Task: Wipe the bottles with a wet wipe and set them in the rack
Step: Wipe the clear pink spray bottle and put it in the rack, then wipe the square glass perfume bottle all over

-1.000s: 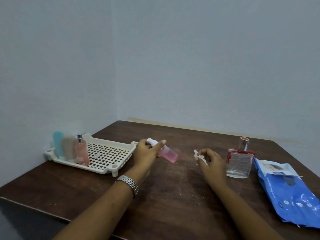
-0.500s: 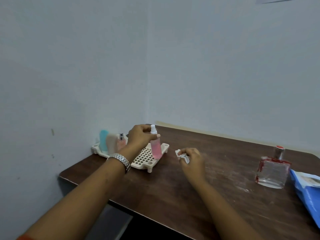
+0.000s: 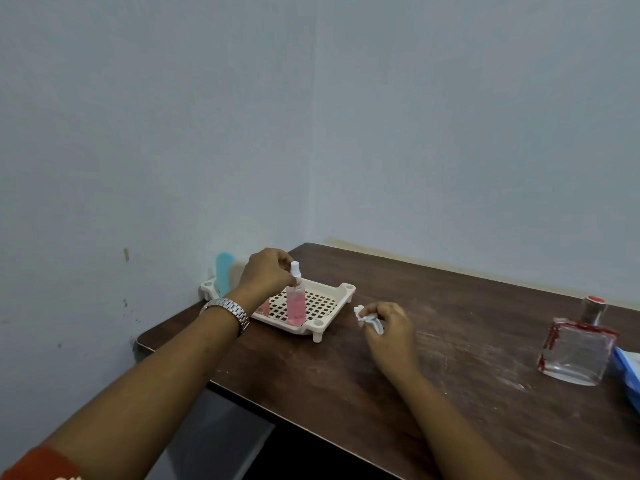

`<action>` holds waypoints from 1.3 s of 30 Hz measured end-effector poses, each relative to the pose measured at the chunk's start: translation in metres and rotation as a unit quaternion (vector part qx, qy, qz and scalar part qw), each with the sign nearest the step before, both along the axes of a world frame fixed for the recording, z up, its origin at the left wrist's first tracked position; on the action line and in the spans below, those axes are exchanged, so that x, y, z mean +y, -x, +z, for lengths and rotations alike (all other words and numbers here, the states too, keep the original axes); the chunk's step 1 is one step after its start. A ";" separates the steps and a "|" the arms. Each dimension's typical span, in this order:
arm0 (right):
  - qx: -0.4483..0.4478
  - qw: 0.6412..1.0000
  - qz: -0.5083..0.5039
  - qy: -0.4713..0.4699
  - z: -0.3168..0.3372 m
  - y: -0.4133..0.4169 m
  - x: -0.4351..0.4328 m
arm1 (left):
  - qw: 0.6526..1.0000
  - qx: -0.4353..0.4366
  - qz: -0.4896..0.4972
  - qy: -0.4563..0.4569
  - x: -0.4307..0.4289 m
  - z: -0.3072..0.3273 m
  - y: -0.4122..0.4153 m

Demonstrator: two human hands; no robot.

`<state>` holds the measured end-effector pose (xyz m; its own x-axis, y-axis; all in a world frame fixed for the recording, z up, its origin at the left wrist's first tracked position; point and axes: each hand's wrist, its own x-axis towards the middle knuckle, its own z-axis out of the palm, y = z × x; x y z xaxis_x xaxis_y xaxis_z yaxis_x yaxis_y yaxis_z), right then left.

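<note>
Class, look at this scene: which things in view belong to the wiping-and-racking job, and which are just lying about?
Belongs to the job:
pink bottle, held upright in the rack by the left hand
wipe, in the right hand
glass bottle, on the table
blue bottle, in the rack
wipes pack

Just there:
wristwatch

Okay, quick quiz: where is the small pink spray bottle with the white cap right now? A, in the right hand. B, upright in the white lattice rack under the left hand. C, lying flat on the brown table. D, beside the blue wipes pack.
B: the small pink spray bottle stands upright in the white lattice rack, the left hand at its white cap.
</note>
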<state>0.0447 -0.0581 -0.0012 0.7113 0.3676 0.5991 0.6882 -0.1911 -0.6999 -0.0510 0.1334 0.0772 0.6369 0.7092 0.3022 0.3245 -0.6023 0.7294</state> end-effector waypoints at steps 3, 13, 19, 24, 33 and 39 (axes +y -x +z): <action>-0.012 1.000 0.004 0.015 -0.001 0.000 0.000 | 1.000 0.012 0.008 -0.013 0.002 0.000 -0.001; -0.017 0.998 0.016 0.057 -0.002 0.003 -0.002 | 0.996 0.064 0.003 -0.062 0.017 0.007 0.007; -0.025 0.997 0.021 0.070 -0.002 0.005 -0.002 | 0.993 0.079 -0.013 -0.083 0.019 0.010 0.010; -0.033 0.996 0.022 0.074 -0.003 0.006 -0.003 | 0.990 0.094 -0.012 -0.100 0.019 0.011 0.012; -0.035 0.997 0.015 0.064 -0.004 0.005 -0.005 | 0.987 0.103 -0.003 -0.125 0.007 0.015 0.013; -0.055 0.998 0.006 0.016 0.001 0.003 -0.018 | 0.973 0.108 0.019 -0.203 -0.017 0.027 0.007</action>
